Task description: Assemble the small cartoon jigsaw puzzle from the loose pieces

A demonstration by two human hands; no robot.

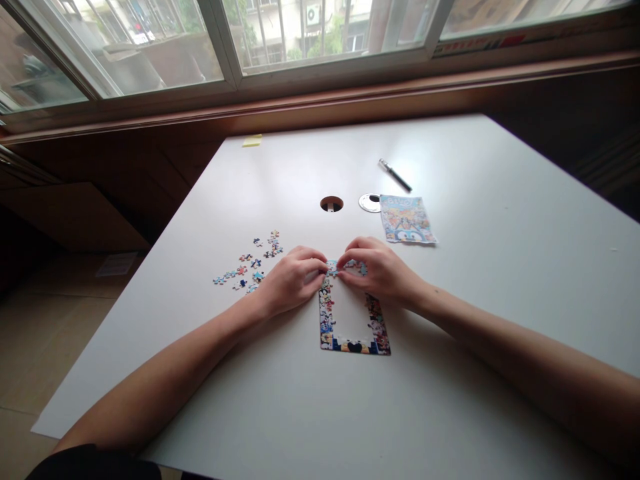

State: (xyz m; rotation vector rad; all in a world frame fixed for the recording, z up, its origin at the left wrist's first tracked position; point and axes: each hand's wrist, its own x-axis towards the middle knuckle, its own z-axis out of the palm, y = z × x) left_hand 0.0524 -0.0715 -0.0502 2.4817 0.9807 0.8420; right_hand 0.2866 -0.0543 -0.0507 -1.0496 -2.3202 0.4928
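Observation:
A rectangular border of joined jigsaw pieces (326, 320) lies on the white table, its middle showing bare tabletop. At its upper left corner, my left hand (299, 277) is closed with thumb and fingertips on a light blue puzzle piece (333, 268). From the other side my right hand (373, 267) pinches the same piece, covering part of the frame's top edge. Loose puzzle pieces (242, 270) are scattered to the left of my left hand, some of them partly hidden behind it.
A printed picture sheet (409, 220) lies beyond my right hand, overlapping a round metal cover (369, 203). A pen (395, 175) rests farther back. The table (200, 400) has a round cable hole (331, 204) and a yellow sticky note (252, 141) near its far edge.

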